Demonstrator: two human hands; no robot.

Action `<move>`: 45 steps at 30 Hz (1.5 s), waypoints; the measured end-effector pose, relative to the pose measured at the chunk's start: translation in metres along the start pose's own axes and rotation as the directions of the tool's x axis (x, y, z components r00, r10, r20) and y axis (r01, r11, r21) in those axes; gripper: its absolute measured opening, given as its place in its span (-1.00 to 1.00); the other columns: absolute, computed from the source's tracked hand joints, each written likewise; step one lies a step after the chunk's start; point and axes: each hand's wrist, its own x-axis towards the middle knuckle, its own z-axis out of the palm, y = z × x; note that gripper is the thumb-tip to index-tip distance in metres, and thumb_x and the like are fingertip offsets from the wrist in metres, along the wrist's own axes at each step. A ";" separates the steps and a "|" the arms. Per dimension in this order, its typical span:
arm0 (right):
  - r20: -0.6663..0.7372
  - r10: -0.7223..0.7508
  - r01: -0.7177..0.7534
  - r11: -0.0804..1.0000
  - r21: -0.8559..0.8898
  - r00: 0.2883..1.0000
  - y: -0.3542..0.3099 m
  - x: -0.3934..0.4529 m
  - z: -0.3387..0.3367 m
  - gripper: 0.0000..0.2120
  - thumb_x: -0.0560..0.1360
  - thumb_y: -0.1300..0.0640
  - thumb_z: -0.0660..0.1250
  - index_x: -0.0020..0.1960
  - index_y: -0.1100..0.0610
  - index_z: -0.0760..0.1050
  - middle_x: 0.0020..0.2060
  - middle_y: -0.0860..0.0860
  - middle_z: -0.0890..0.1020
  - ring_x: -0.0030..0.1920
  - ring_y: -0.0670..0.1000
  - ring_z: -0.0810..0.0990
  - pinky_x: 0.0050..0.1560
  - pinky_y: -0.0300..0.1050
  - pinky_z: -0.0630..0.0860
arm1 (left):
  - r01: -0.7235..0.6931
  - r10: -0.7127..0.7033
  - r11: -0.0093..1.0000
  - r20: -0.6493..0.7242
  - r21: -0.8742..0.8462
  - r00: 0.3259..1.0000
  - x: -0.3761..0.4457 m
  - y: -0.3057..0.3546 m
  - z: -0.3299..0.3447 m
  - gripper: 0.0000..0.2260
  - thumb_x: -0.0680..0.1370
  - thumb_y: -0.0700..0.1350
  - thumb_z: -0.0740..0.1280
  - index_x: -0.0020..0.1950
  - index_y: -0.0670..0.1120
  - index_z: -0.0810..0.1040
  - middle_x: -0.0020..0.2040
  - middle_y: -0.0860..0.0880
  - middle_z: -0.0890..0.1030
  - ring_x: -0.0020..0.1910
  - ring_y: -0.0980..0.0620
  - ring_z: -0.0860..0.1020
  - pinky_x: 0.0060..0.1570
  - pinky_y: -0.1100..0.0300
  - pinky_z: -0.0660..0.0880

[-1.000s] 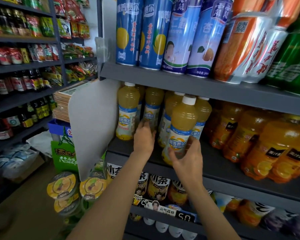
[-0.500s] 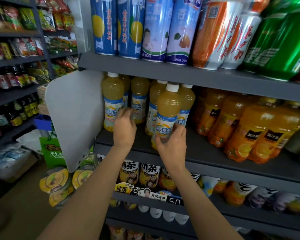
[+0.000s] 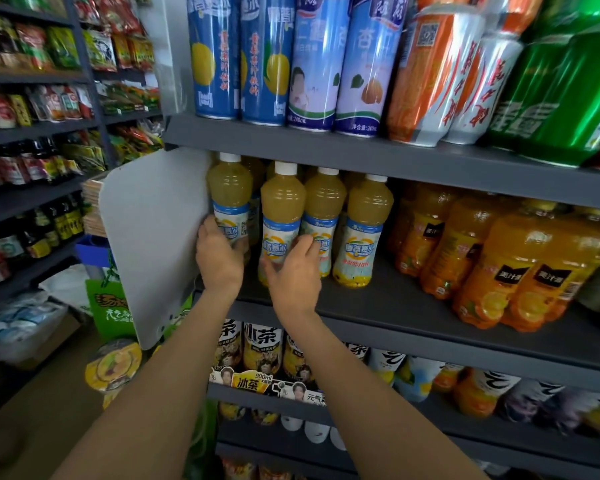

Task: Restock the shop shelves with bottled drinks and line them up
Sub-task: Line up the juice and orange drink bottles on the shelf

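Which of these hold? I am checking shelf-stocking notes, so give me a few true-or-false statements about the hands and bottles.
1. The left hand holds the leftmost pale yellow juice bottle with a white cap. True.
2. The right hand hangs idle below the dark grey metal shelf. False: it holds a pale yellow juice bottle in the front row.
3. The deep orange juice bottles stand to the right of the pale yellow ones. True.
4. The tall blue cans sit on the shelf below the hands. False: they are above.

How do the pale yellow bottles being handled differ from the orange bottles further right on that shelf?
The pale yellow bottles are slim, white-capped, with blue-and-white labels; the orange bottles are fatter, deeper orange, with black labels. Both hands, left and right, hold yellow ones; the orange ones stand untouched. Both kinds share one grey shelf.
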 end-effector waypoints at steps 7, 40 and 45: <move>-0.008 0.136 -0.136 0.990 -0.029 0.991 -0.020 0.013 0.024 -0.46 0.47 -0.02 0.36 0.28 0.20 0.20 0.25 0.13 0.31 0.31 0.12 0.31 0.09 -0.04 0.49 | -0.019 0.020 0.999 0.023 -0.039 1.000 -0.005 -0.004 -0.005 -0.51 0.40 -0.22 0.45 0.27 -0.23 0.38 0.19 -0.21 0.49 0.15 -0.17 0.50 0.09 0.01 0.42; 0.082 0.218 -0.213 0.975 -0.069 0.972 0.026 0.007 -0.015 -0.36 0.57 0.13 0.22 0.50 0.21 -0.05 0.43 0.11 0.22 0.28 0.16 0.44 0.12 0.03 0.46 | -0.087 0.059 0.987 0.199 0.135 0.978 -0.051 0.013 0.030 -0.49 0.53 -0.21 0.29 0.44 -0.26 0.21 0.38 -0.22 0.34 0.40 -0.18 0.24 0.38 0.06 0.15; 0.009 0.230 -0.228 0.967 -0.118 0.973 0.025 0.003 -0.011 -0.47 0.54 0.05 0.27 0.38 0.21 0.13 0.33 0.12 0.27 0.13 0.17 0.54 -0.03 -0.01 0.52 | -0.047 0.014 0.987 0.206 0.156 0.978 -0.048 0.016 0.029 -0.52 0.52 -0.18 0.31 0.41 -0.23 0.27 0.39 -0.22 0.29 0.39 -0.18 0.21 0.37 0.05 0.17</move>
